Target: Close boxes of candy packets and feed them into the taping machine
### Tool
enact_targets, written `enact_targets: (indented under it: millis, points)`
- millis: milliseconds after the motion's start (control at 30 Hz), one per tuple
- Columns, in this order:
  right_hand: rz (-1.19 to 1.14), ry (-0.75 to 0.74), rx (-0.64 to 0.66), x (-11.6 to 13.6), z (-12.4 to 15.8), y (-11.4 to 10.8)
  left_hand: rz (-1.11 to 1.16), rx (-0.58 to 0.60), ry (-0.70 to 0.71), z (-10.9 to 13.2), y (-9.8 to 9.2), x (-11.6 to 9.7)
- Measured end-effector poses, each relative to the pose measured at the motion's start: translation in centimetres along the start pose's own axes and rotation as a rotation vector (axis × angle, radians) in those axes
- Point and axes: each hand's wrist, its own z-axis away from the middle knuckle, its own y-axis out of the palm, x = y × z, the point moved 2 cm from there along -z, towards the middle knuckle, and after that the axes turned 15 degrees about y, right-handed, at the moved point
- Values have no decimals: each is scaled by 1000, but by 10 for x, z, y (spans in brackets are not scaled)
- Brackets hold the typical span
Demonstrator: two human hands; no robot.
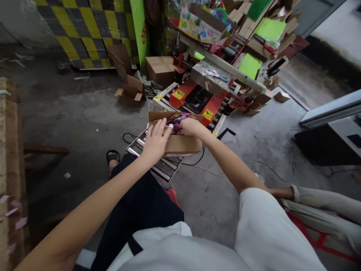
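Note:
An open cardboard box (182,144) rests on the metal rollers (134,150) of a short conveyor. Purple, shiny packets (177,119) fill the inside of the box. My left hand (156,136) lies over the box's left side, fingers spread and reaching onto the rim near the packets. My right hand (190,126) dips into the box from the right with its fingers curled down at the purple packets. Its fingertips are hidden, and what they may grip cannot be made out.
Behind the box stands a red and metal sealing machine (210,77). Beyond it are heaped cartons (200,28). An open carton (129,88) lies on the floor at the left. Another person's legs (324,207) show at the right, near a black cabinet (324,145).

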Motion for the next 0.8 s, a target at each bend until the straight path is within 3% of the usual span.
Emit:
enact_targets:
  millis: [100,200,367,433,500,600,700,800]
  points:
    - [14,33,-13,11,-8,9,86,65,165,-5,17,-9]
    - [33,49,-25,16,-4,10,89,70,170,-9,25,-15]
    - [-24,18,-75,2,41,7,90,19,162,-10,27,-17]
    - [-223,12,-178,-14,61,11,86,21,167,-11,25,-17]
    - [-502,80,-372,-33,72,14,75,34,177,-13,23,-16]
    - [-767,189,-594,-44,68,18,53,71,164,-18,21,-15]
    - [-778,116,-562,-24,46,16,38,100,146,-20,21,-13]
    - [-587,34,-433,6,28,12,37,76,160,-18,22,-13]
